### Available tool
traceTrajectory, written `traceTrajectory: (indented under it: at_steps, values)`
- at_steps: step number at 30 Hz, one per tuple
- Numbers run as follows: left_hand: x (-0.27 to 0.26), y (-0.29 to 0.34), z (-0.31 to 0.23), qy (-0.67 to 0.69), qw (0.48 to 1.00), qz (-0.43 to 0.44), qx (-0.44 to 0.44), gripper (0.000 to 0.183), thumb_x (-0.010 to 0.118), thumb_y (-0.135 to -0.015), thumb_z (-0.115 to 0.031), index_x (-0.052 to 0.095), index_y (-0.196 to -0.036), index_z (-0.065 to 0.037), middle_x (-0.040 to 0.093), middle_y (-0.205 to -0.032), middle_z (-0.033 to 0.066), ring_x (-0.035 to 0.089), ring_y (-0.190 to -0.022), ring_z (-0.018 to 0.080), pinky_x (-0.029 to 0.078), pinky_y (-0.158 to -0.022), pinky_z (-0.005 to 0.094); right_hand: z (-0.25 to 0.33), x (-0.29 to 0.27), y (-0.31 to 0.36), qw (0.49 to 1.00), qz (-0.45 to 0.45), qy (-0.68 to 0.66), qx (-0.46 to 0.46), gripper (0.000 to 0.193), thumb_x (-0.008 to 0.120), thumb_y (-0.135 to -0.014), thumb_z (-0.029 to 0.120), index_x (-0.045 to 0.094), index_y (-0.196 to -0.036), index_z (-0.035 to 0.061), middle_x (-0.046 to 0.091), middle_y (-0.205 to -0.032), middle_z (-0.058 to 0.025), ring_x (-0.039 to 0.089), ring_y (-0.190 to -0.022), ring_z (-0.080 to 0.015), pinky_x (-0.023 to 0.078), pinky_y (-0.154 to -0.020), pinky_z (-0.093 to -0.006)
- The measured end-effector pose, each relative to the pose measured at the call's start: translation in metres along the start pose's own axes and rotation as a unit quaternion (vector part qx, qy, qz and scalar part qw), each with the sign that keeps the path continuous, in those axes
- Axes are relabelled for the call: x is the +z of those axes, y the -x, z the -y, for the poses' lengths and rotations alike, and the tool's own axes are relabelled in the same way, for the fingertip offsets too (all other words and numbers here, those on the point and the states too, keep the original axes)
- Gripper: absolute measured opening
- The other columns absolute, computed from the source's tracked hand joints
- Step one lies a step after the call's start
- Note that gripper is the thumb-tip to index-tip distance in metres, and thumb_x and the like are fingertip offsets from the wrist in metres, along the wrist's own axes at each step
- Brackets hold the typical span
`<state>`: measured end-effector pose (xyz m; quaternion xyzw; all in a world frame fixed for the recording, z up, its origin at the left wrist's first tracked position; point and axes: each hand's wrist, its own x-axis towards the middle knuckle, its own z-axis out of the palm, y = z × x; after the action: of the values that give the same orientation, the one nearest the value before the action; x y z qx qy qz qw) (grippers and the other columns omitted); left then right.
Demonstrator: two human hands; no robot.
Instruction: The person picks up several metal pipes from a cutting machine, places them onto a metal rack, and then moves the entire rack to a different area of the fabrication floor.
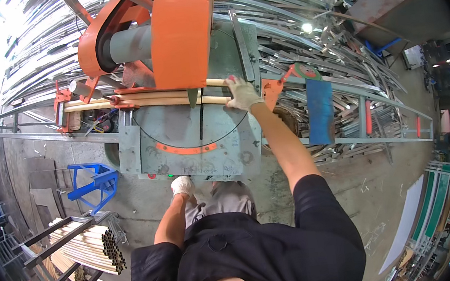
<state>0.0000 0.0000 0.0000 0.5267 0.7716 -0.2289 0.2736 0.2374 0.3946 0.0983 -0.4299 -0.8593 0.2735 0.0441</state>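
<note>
Several long tan tubes [159,99] lie side by side across the grey table [173,127] of a cut-off saw. The orange blade guard [178,35] stands over them, and the tip of the blade [193,97] shows below it, beside a dark slot. Right of the blade, my gloved right hand [243,94] grips the tubes' right ends. My gloved left hand [182,186] is at the table's front edge, close to a green button [170,175] and a red button [152,176]; its fingers are mostly hidden. An orange clamp [120,100] sits against the tubes on the left.
Behind the saw lies a large heap of metal offcuts [290,27]. A blue metal frame [94,183] stands on the floor to the left. Near it, a dark rack [33,256] holds bundles of tan tubes [89,242]. A rail frame [380,142] extends to the right.
</note>
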Motion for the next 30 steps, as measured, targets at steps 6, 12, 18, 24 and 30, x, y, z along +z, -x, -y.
traceTrajectory:
  at_steps: [6, 12, 18, 24, 30]
  values:
    - [-0.024, 0.046, -0.016, 0.085, 0.993, -0.063, -0.047, 0.041, 0.056, -0.091, -0.039, 0.078, -0.092, -0.004, 0.074, -0.088, 0.0252, 0.074, -0.087, 0.0432, 0.058, -0.076, 0.0510, 0.021, 0.017, -0.021, 0.989, -0.078, 0.123, -0.024, 0.054, 0.079, -0.075, 0.025, 0.060, -0.121, 0.0035, 0.067, -0.119, -0.0182, 0.064, -0.115, -0.0344, 0.049, -0.095, -0.0497]
    - [0.012, 0.058, 0.042, 0.225, 0.971, -0.052, -0.063, 0.037, 0.058, -0.091, -0.035, 0.075, -0.100, -0.002, 0.074, -0.086, 0.0211, 0.073, -0.081, 0.0371, 0.058, -0.071, 0.0459, -0.019, 0.033, 0.043, 0.991, -0.135, -0.026, -0.003, 0.038, 0.077, -0.073, 0.022, 0.065, -0.104, 0.0041, 0.072, -0.098, -0.0201, 0.071, -0.094, -0.0384, 0.055, -0.083, -0.0489]
    - [-0.009, 0.088, 0.050, 0.341, 0.939, 0.009, -0.047, 0.029, 0.064, -0.089, -0.024, 0.076, -0.101, 0.000, 0.074, -0.077, 0.0151, 0.075, -0.073, 0.0241, 0.057, -0.066, 0.0382, -0.129, -0.005, 0.208, 0.918, -0.031, -0.119, 0.378, 0.058, 0.080, -0.067, 0.032, 0.070, -0.113, -0.0008, 0.074, -0.110, -0.0245, 0.073, -0.104, -0.0376, 0.058, -0.090, -0.0435]
    - [-0.019, 0.077, 0.094, 0.533, 0.842, 0.034, -0.077, 0.015, 0.057, -0.097, -0.013, 0.064, -0.087, -0.003, 0.061, -0.068, 0.0041, 0.056, -0.054, 0.0129, 0.045, -0.047, 0.0305, -0.128, -0.021, 0.215, 0.896, -0.254, -0.098, 0.350, 0.050, 0.074, -0.087, 0.036, 0.065, -0.117, -0.0033, 0.068, -0.119, -0.0272, 0.067, -0.111, -0.0412, 0.055, -0.093, -0.0446]
    - [-0.078, 0.099, 0.044, 0.463, 0.883, -0.029, -0.069, 0.023, 0.058, -0.099, -0.018, 0.068, -0.111, 0.000, 0.067, -0.084, 0.0059, 0.064, -0.067, 0.0137, 0.054, -0.057, 0.0307, -0.034, 0.057, 0.265, 0.908, 0.025, -0.316, 0.274, 0.035, 0.067, -0.089, 0.035, 0.073, -0.078, 0.0020, 0.068, -0.062, -0.0095, 0.068, -0.054, -0.0182, 0.053, -0.055, -0.0331]
